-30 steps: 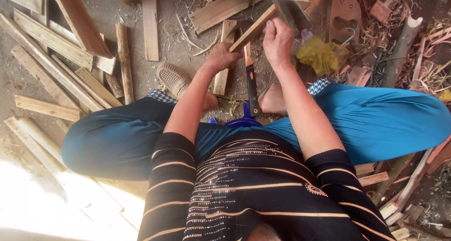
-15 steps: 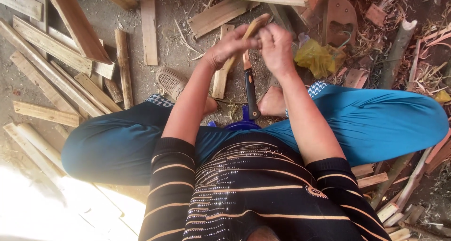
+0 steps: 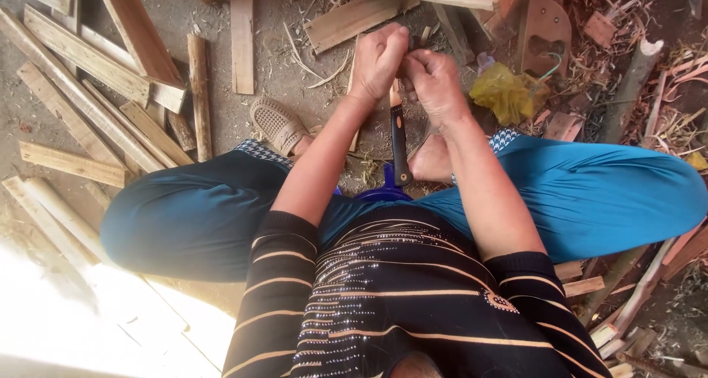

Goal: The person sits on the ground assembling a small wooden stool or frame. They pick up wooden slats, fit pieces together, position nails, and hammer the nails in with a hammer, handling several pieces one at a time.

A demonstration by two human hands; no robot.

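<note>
Pressing together, left hand (image 3: pixel 380 57) and right hand (image 3: pixel 431 83) pinch something hidden; hatchet (image 3: pixel 399 146) lies just below.

Both hands (image 3: pixel 405 72) raised, fists closed, touching.

Probably a rough woodworking yard: wood offcuts (image 3: pixel 110 61), shavings (image 3: pixel 664 120), dirt floor (image 3: pixel 273 9).
</note>
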